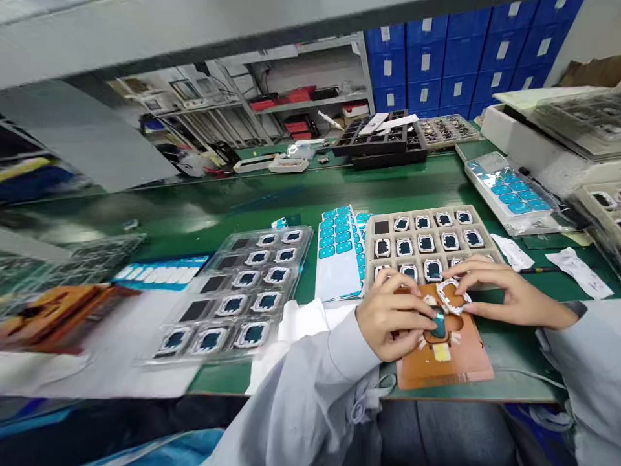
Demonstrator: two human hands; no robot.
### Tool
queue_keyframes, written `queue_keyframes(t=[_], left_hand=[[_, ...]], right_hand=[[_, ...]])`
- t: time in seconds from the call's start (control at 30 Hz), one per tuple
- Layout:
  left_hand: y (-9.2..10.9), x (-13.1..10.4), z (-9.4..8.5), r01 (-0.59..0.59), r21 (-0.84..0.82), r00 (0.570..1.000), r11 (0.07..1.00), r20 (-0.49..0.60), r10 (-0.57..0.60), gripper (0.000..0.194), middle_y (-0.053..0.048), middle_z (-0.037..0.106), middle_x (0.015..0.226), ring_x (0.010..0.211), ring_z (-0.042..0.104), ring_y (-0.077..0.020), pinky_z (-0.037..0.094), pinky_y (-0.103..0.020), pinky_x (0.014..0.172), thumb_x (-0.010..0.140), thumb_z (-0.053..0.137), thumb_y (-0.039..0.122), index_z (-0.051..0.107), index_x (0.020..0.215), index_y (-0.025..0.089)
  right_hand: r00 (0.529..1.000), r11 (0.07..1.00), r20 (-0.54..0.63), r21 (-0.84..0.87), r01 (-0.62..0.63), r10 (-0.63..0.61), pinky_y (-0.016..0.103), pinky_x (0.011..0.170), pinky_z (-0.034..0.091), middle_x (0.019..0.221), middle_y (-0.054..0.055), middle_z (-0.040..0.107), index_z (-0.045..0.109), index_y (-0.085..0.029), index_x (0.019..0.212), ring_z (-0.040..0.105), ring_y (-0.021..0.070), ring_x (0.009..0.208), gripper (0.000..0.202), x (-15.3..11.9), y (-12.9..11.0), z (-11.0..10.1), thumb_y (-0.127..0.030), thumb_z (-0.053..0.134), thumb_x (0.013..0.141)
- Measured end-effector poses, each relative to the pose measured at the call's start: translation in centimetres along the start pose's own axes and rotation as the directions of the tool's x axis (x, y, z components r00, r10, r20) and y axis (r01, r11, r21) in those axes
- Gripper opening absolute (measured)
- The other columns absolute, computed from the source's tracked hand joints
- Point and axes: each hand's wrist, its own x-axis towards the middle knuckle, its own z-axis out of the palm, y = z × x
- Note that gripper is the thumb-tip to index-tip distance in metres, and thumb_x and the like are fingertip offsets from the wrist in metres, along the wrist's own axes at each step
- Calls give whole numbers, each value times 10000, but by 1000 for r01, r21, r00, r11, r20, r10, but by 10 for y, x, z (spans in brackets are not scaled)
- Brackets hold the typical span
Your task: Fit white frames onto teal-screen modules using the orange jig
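We are partway: our left hand (392, 317) pinches a teal pad (439, 325) on the orange block (449, 353), our right hand (504, 291) grips a white frame (453, 296) over it, and the tan tray (373, 243) holds many finished-looking pieces with one pocket bare.

Both arms are covered by long sleeves of pale grey-blue work-coat fabric. The left sleeve (310, 382) is loose and creased, bunching in broad folds along the forearm, and it ends in a plain band cuff (352, 340) at the wrist. The right sleeve (589, 362) is of the same cloth, with a dark edge visible at its cuff (577, 309). Both hands are bare: the left hand (391, 323) and the right hand (504, 291) carry no gloves, finger cots or rings that can be made out.
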Motion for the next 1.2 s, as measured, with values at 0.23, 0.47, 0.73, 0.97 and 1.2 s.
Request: queue_keyframes(t=[0.23, 0.47, 0.73, 0.97, 1.2], left_hand=[[17, 4, -15, 139, -17, 971, 990, 199, -133, 136, -13, 780, 972, 1001, 577, -233, 402, -451, 912, 822, 689, 337, 706, 902, 229], [12, 3, -5, 76, 48, 997, 996, 7, -77, 58, 9, 748, 788, 851, 562, -196, 395, -404, 821, 819, 595, 243, 625, 788, 204], [18, 6, -5, 86, 350, 993, 933, -103, -53, 484, -23, 746, 778, 776, 592, -218, 404, -419, 773, 724, 705, 647, 632, 876, 194], [13, 1, -2, 118, 312, 991, 943, -94, -93, 476, -34, 757, 848, 861, 598, -231, 374, -418, 793, 733, 670, 637, 660, 937, 208], [7, -6, -1, 256, 123, 967, 959, -15, -256, 473, -58, 740, 817, 924, 587, -251, 382, -417, 826, 695, 757, 658, 717, 835, 208]], right_hand=[[999, 999, -23, -35, 38, -39, 436, 960, 492, 1191, 46, 704, 721, -277, 1049, 610, 267, 1127, 264, -2, -1, -2, -374, 794, 815], [982, 973, -100, -184, 141, -162, 394, 761, 499, 1113, 67, 720, 711, -247, 1060, 585, 223, 888, 238, -4, -13, 4, -329, 771, 845], [955, 943, -107, -221, 247, -276, 417, 737, 476, 1185, 119, 700, 631, -217, 1152, 584, 207, 851, 251, -7, -31, 34, -294, 688, 921], [963, 948, -92, -221, 229, -254, 420, 730, 479, 1201, 128, 685, 617, -206, 1153, 549, 211, 856, 252, -11, -28, 36, -277, 689, 921], [954, 946, -120, -210, 247, -275, 389, 690, 488, 1093, 97, 718, 627, -218, 1072, 521, 200, 811, 222, -7, -29, 37, -279, 731, 885]])
